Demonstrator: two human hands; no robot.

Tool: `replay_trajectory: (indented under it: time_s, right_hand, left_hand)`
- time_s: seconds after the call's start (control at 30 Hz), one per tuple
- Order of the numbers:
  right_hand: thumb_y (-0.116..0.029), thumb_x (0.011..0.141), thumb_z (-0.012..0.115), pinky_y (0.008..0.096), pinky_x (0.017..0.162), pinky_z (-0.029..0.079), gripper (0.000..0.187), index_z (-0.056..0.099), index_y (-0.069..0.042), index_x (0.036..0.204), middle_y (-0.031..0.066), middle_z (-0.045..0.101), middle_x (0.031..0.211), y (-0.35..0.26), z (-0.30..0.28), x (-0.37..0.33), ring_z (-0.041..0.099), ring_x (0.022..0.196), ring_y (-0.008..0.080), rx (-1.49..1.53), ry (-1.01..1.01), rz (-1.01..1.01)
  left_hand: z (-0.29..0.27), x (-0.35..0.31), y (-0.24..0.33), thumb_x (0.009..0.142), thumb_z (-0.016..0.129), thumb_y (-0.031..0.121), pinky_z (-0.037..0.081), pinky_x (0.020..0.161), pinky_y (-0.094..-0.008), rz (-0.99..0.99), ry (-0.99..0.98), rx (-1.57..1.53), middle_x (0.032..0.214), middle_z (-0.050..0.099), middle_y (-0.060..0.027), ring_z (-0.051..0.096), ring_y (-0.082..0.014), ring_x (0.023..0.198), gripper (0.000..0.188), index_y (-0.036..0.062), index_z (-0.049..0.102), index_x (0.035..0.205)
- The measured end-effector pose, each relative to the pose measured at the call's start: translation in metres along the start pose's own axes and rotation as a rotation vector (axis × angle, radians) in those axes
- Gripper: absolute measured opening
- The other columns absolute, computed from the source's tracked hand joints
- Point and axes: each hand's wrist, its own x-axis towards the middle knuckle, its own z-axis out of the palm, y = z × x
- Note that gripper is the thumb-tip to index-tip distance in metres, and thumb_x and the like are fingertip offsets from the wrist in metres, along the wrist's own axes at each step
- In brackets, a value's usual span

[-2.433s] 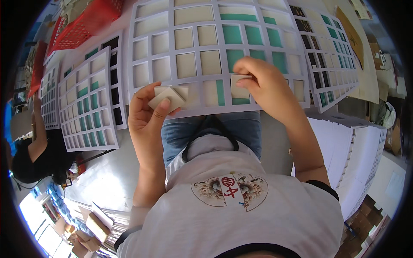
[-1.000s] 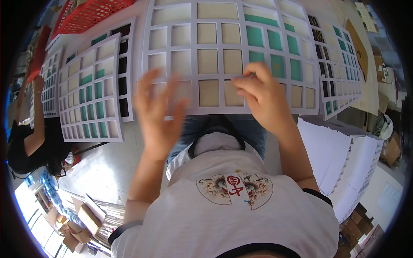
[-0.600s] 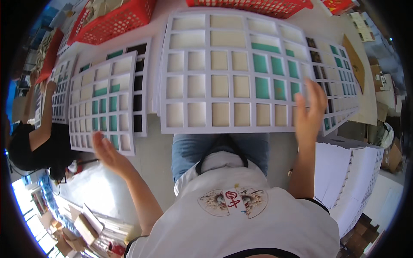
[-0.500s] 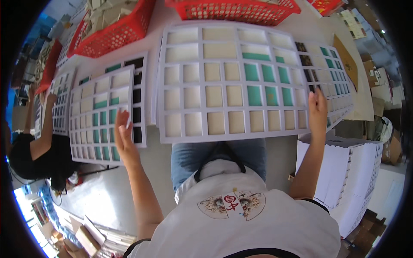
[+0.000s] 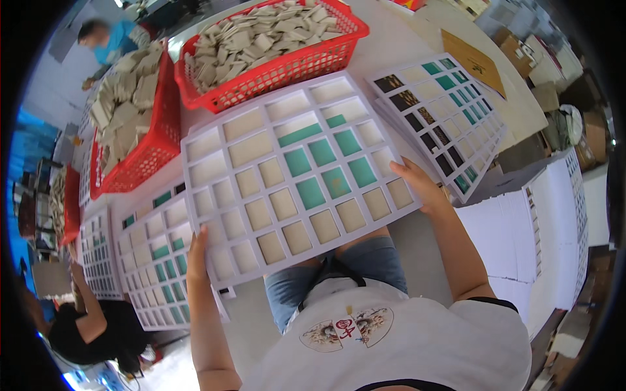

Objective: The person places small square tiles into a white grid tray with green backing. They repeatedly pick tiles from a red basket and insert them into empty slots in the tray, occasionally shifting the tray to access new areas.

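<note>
A white grid tray [image 5: 313, 247] is held tilted in front of me, its right side higher in the picture than its left. Its compartments hold cream inserts, with several teal ones toward the right. My left hand [image 5: 197, 255] grips the lower left edge, thumb up along the rim. On the right edge, my right hand [image 5: 420, 185] is closed with its thumb over the top. The undersides, where other fingers are, stay hidden. Left of it lies a similar tray [image 5: 154, 244] with cream and teal compartments, partly covered. Another tray [image 5: 445, 117] with black, cream and teal compartments sits at the right.
Red plastic baskets [image 5: 287, 76] [image 5: 145, 159] full of flat beige pieces stand behind and left of the tray. A brown board [image 5: 475, 63] lies at the far right of the table. White stacked panels [image 5: 499, 231] stand at right. A person in black [image 5: 98, 332] works at lower left.
Both hands have come to the large tray's edges and taken hold of it. The tray has turned, its left side swinging nearer to me. My view has shifted, showing more of the baskets.
</note>
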Motion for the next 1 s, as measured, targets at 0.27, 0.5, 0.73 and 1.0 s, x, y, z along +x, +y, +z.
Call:
replay_trajectory:
  time_s: [0.27,0.5,0.73,1.0]
  right_hand:
    - [-0.023,0.082,0.075,0.0334,0.105,0.039,0.076,0.04,0.002,0.145,0.0112,0.053,0.137,-0.009,0.012,-0.045,0.052,0.124,0.0212,0.167,0.002,-0.149]
    - [-0.018,0.067,0.083,0.0365,0.11,0.033,0.092,0.039,0.0,0.146,0.0101,0.052,0.139,-0.007,0.013,-0.1,0.047,0.131,0.022,0.261,0.049,-0.341]
    - [-0.022,0.054,0.086,0.0345,0.101,0.043,0.098,0.045,0.004,0.139,0.0118,0.059,0.129,0.003,-0.048,-0.147,0.057,0.118,0.0226,0.218,0.232,-0.35]
    - [-0.029,0.06,0.086,0.0368,0.092,0.05,0.092,0.045,0.003,0.136,0.0147,0.06,0.121,0.035,-0.239,-0.177,0.062,0.107,0.0251,0.066,0.57,-0.5]
  left_hand:
    - [0.013,-0.012,0.011,0.092,0.064,0.042,0.036,0.106,-0.0345,-0.064,0.081,0.139,0.137,0.051,-0.0125,0.046,-0.0232,0.128,0.072,0.002,0.038,0.146]
    - [0.0,-0.019,-0.018,0.092,0.056,0.058,0.032,0.108,-0.0344,0.021,0.168,0.321,0.144,0.046,-0.0135,0.045,-0.0259,0.128,0.083,0.0024,0.035,0.149]
    - [0.037,-0.026,-0.034,0.091,0.066,0.043,0.043,0.101,-0.0365,0.061,-0.133,-0.193,0.131,0.054,-0.009,0.05,-0.0217,0.123,0.069,0.0037,0.041,0.142]
    - [0.16,-0.026,0.023,0.092,0.063,0.046,0.038,0.107,-0.0386,0.161,-0.415,0.012,0.135,0.052,-0.0135,0.049,-0.0238,0.126,0.076,-0.0036,0.037,0.143]
